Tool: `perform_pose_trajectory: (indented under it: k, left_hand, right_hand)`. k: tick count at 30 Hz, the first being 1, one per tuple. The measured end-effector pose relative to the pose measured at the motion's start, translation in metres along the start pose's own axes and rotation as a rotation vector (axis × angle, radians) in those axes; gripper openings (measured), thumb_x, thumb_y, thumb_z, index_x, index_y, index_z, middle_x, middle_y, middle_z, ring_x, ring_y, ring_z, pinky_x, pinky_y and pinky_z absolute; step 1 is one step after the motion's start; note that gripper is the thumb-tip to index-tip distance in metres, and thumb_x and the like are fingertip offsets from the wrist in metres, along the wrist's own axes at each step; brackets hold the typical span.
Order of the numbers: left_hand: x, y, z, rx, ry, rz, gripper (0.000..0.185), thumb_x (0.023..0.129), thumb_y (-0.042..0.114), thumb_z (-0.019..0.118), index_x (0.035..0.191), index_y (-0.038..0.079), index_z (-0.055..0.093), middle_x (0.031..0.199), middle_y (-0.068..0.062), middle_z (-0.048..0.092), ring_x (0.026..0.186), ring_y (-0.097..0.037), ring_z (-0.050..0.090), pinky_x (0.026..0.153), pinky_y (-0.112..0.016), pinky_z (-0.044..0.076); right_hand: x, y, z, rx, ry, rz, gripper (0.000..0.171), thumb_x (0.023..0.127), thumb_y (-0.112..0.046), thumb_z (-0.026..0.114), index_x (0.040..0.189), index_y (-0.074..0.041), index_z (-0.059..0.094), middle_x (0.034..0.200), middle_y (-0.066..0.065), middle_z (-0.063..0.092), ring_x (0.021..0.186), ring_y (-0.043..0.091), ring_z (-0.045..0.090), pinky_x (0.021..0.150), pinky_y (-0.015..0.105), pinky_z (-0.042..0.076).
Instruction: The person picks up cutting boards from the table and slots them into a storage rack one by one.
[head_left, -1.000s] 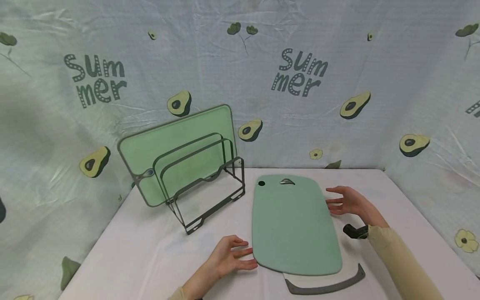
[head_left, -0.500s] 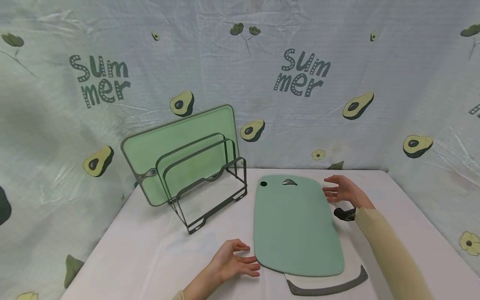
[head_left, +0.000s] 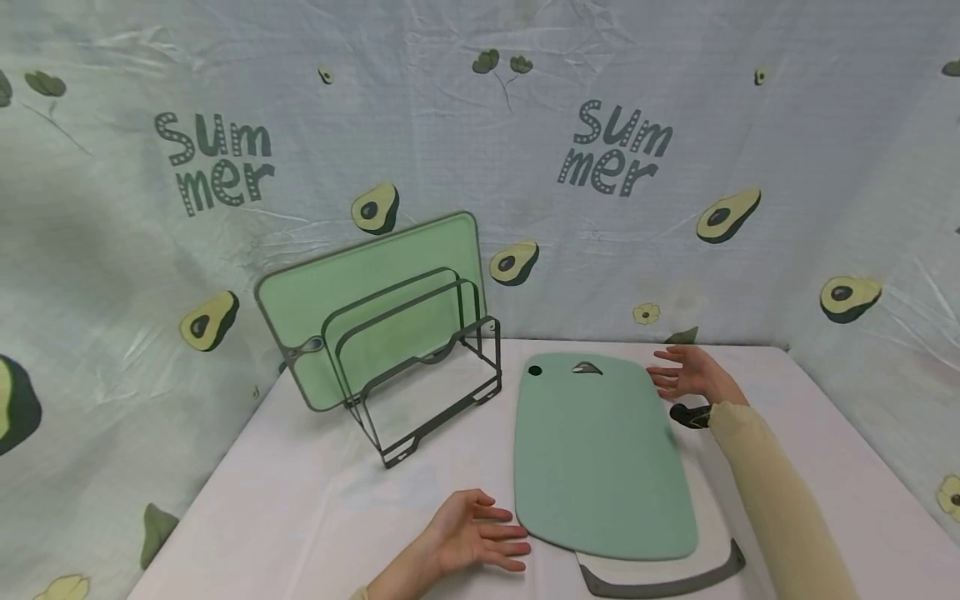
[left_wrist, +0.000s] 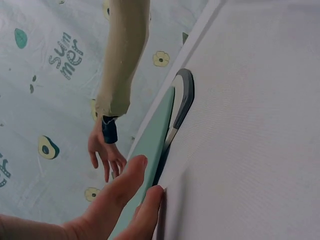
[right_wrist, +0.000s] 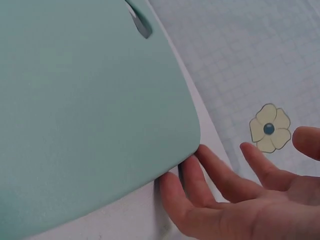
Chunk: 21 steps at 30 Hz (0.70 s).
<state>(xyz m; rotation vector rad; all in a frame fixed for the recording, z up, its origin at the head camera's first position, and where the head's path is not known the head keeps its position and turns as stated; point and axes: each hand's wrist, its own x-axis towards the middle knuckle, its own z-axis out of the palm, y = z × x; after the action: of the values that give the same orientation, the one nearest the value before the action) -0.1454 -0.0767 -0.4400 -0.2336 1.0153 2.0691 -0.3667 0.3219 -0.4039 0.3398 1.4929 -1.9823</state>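
A pale green cutting board [head_left: 600, 458] lies flat on the table, with a hole and a slotted opening at its far end. Under it is a white cutting board with a grey edge [head_left: 663, 583], showing at the near end and along the right side. My left hand [head_left: 476, 537] is at the green board's near left corner, its fingers spread and fairly straight. At the far right corner, my right hand [head_left: 693, 372] has its fingertips [right_wrist: 172, 182] right at the green board's rim, the thumb held away. Neither hand grips anything.
A dark metal rack [head_left: 420, 367] with several upright loops stands on the left of the table [head_left: 300, 508]. Behind its front loops leans another green cutting board [head_left: 375, 300] with a grey rim. A printed cloth [head_left: 465, 133] hangs behind the table.
My right hand has slid along the green board's right side toward its far corner. My left hand has drawn slightly nearer to me, its fingers spreading. The head view has shifted a little.
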Motion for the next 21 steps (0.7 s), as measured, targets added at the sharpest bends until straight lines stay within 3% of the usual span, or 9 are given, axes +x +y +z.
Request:
perform_pose_trajectory:
  k: [4, 11, 21]
  left_hand:
    - [0.0011, -0.0013, -0.0019, -0.019, -0.015, -0.021, 0.059, 0.089, 0.020, 0.027, 0.129, -0.022, 0.011, 0.134, -0.042, 0.022, 0.120, -0.054, 0.032, 0.098, -0.062, 0.025]
    - [0.0015, -0.0030, 0.0001, -0.001, -0.010, 0.006, 0.062, 0.089, 0.023, 0.027, 0.128, -0.023, 0.011, 0.133, -0.043, 0.019, 0.118, -0.058, 0.029, 0.098, -0.063, 0.024]
    - [-0.0035, -0.0050, 0.0030, 0.068, 0.041, 0.083, 0.061, 0.088, 0.023, 0.028, 0.124, -0.024, 0.014, 0.129, -0.044, 0.021, 0.114, -0.059, 0.032, 0.095, -0.065, 0.025]
  right_hand:
    - [0.0032, 0.0007, -0.0057, -0.013, -0.038, -0.008, 0.057, 0.097, -0.036, 0.019, 0.143, -0.020, -0.010, 0.149, 0.012, 0.000, 0.123, 0.021, 0.028, 0.098, 0.041, 0.028]
    - [0.0062, 0.0035, -0.0070, 0.008, -0.035, -0.004, 0.058, 0.095, -0.039, 0.021, 0.144, -0.020, -0.005, 0.128, 0.010, 0.028, 0.118, 0.021, 0.031, 0.096, 0.040, 0.029]
    - [0.0014, 0.0084, -0.0117, -0.035, -0.057, -0.007, 0.061, 0.095, -0.042, 0.022, 0.144, -0.016, -0.003, 0.127, 0.011, 0.026, 0.115, 0.024, 0.034, 0.095, 0.043, 0.032]
